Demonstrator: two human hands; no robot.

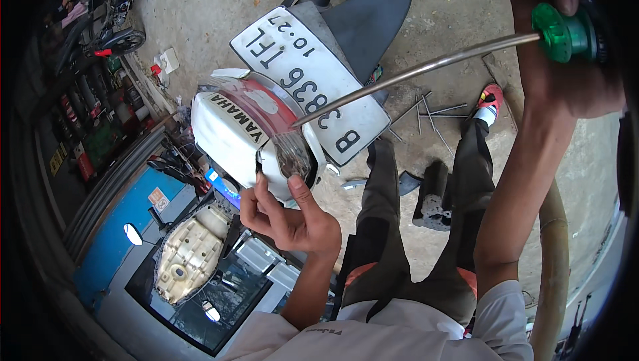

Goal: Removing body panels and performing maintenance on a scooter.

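Note:
A white motorcycle tail section (219,135) is in front of me, with a red and clear tail light (263,105) set in it. My left hand (293,218) is closed at the near end of the tail light, thumb and fingers pinching the clear lens (287,151). At the upper right, my right hand (566,81) has its fingers curled about the green handle of a screwdriver (426,75). Its long metal shaft slants down to the left, and the tip meets the tail light beside the red lens. Beyond hang a white number plate (313,88) and a dark rear mudguard (373,25).
Several thin metal rods (432,118) lie on the concrete floor (206,1). A dark block (434,198) sits between my legs. A bamboo pole (556,248) runs along the right. At lower left are a cream plastic housing (190,251) and a dark glass pane (233,301). Another motorcycle wheel (126,40) stands at upper left.

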